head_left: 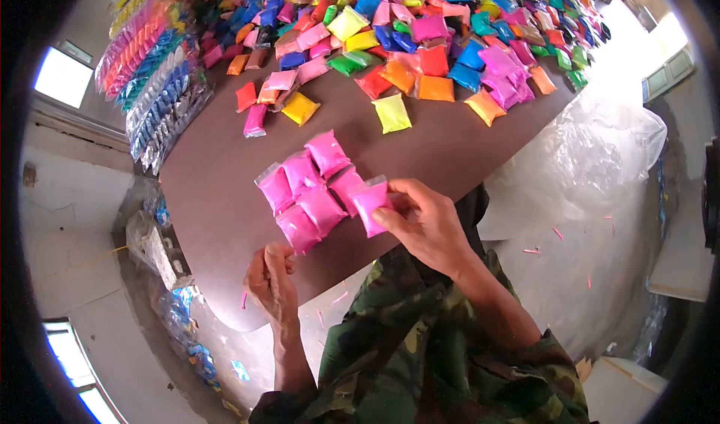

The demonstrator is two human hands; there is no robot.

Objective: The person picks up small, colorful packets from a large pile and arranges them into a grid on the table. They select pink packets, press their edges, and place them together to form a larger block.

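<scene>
Several pink packets (307, 187) lie grouped on the brown table (450, 146) near its front edge. My right hand (427, 225) pinches one pink packet (370, 202) at the right end of that group, thumb on top. My left hand (268, 274) rests at the table's front edge just below the group, fingers curled in, holding nothing that I can see. Camouflage sleeves cover both my arms.
A large heap of small packets (420, 26) in many colours covers the far half of the table. Strips of packed packets (150, 71) hang at the left. A clear plastic sheet (592, 154) lies on the floor at the right.
</scene>
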